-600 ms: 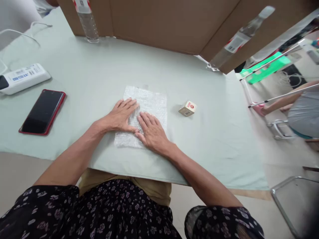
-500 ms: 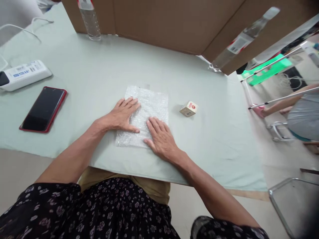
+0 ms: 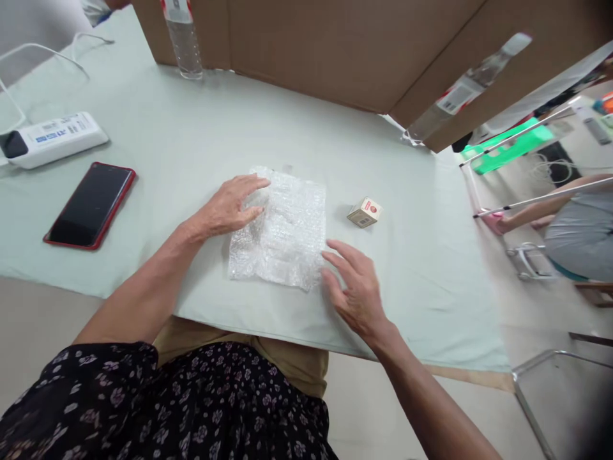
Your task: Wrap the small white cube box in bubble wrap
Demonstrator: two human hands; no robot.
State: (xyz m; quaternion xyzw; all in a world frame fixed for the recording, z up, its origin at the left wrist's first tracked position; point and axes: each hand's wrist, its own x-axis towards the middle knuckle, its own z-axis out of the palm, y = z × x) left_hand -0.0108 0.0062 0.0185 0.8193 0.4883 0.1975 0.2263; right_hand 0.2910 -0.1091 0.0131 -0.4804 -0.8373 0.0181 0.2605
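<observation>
A clear sheet of bubble wrap (image 3: 290, 230) lies flat on the pale green tablecloth (image 3: 268, 121) in front of me. My left hand (image 3: 232, 206) is over its left edge, thumb and fingers apart with nothing between them; whether it touches the wrap I cannot tell. Off the wrap's right edge is my right hand (image 3: 354, 284), its fingers spread and slightly curled, holding nothing. A small cream box (image 3: 364, 212) with a red mark sits to the right of the wrap, beyond my right hand.
At left lie a phone (image 3: 90, 206) in a red case and a white device (image 3: 55, 139) near a white cable. Brown cardboard (image 3: 311, 51) stands at the back, with water bottles (image 3: 186, 48) before it. On the right are a metal-framed chair (image 3: 536, 377) and a person's leg (image 3: 536, 198).
Both hands were flat on the bubble wrap. My right hand has lifted and moved right off it; my left has turned more sideways at the left edge. The view has shifted slightly.
</observation>
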